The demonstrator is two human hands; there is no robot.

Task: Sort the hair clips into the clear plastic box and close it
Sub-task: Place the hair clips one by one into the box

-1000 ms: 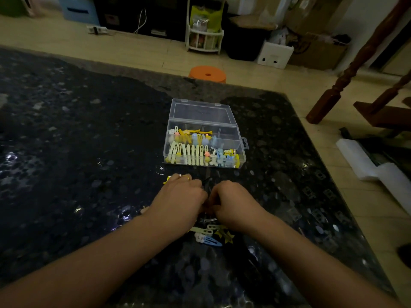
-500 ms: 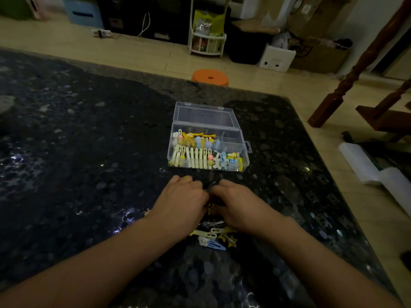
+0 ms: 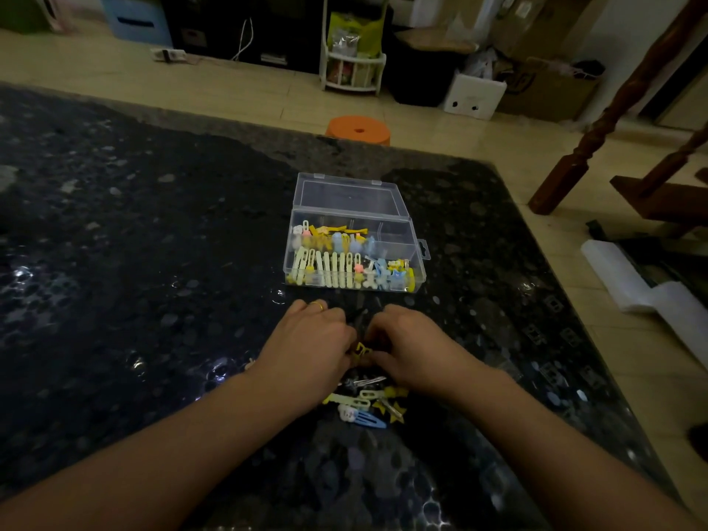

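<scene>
Two bare hands are meeting low in the middle of the head view, over a dark speckled table (image 3: 134,243). The left hand (image 3: 306,350) is lying knuckles up with its fingers curled down and inward, and a gold ring (image 3: 317,305) is showing on one finger. The right hand (image 3: 415,348) is curled in the same way, and both are closing around a small yellow hair clip (image 3: 362,349) that is showing in the gap between them; which fingers are really pinching it I cannot tell, because the fingertips are hidden under the hands. Just behind the wrists, nearer to the camera, a small pile of loose hair clips (image 3: 367,404) is lying on the table, with a blue snap clip (image 3: 366,418) and yellow star shapes in it. Beyond the hands, near but apart from them, the clear plastic box (image 3: 354,258) is standing with its lid (image 3: 346,195) open and leaning back. Its front compartments are holding rows of pale yellow, blue and pink clips, while the back right compartment is looking bare. Past the far table edge an orange stool (image 3: 359,130) is standing on the tiled floor.
</scene>
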